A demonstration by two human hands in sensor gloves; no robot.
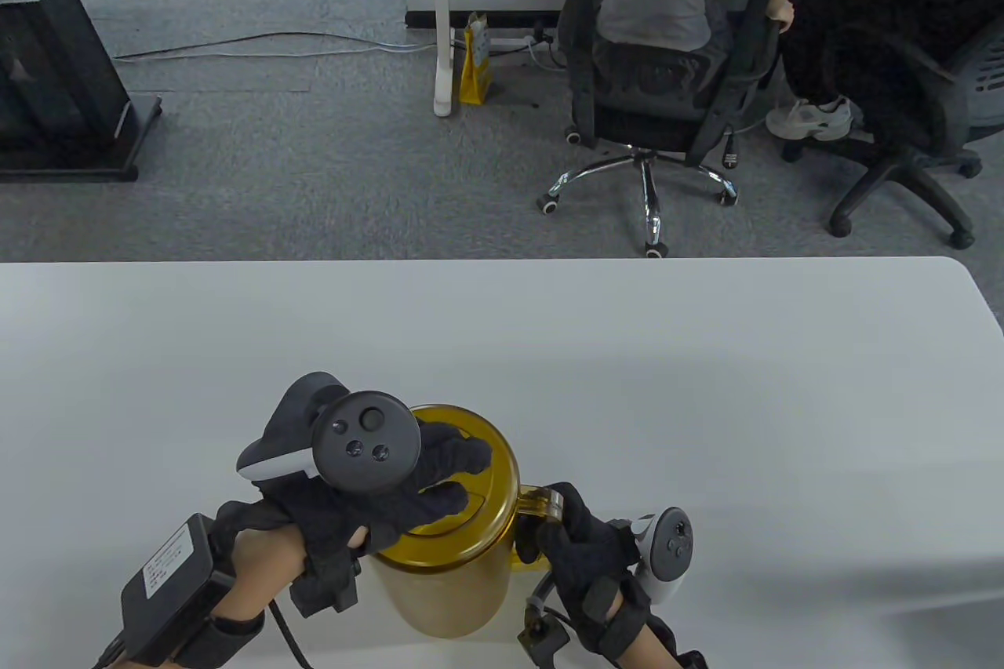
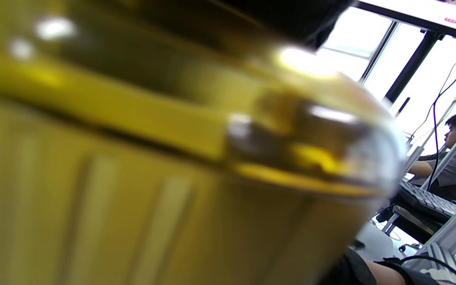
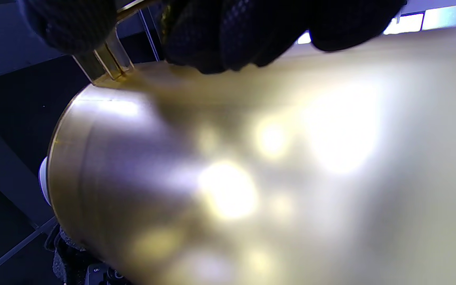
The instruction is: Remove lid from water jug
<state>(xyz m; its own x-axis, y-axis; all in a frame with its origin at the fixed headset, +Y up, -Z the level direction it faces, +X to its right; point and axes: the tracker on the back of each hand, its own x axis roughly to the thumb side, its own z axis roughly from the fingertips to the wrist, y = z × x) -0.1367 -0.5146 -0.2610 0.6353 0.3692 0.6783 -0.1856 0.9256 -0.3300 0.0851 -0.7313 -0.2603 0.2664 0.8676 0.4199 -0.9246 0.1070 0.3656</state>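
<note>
Jug lid (image 1: 478, 465), amber and round, is seated on the one water jug (image 1: 447, 590), which stands at about 6 o'clock on the white table (image 1: 706, 387), close to the near edge. Your left hand (image 1: 392, 489) lies over the lid from 9 o'clock, its fingers (image 1: 463, 457) spread across the top and curving toward the far rim, so you appear to be gripping the lid from above; how firmly they hold, the table view does not show. That placement suits a twist or a straight pull upward. Your right hand (image 1: 588, 543) sits at 3 o'clock of the jug with its fingers wrapped tightly round the clear amber handle (image 1: 541, 500); the right wrist view shows the gloved fingers (image 3: 228, 35) closed on it against the jug wall. I judge this hand is there to brace the body so it will not turn or lift with the lid.

The lid looks not yet off; no gap at the rim is visible, though the left wrist view is too blurred to confirm.

Count: one jug, one lid, one handle, two gloved hands, each with one tracker. Beyond the table, two people sit on two office chairs (image 1: 667, 96) at about 1 o'clock, and one yellow bag (image 1: 474, 57) stands on the floor at 12 o'clock.
</note>
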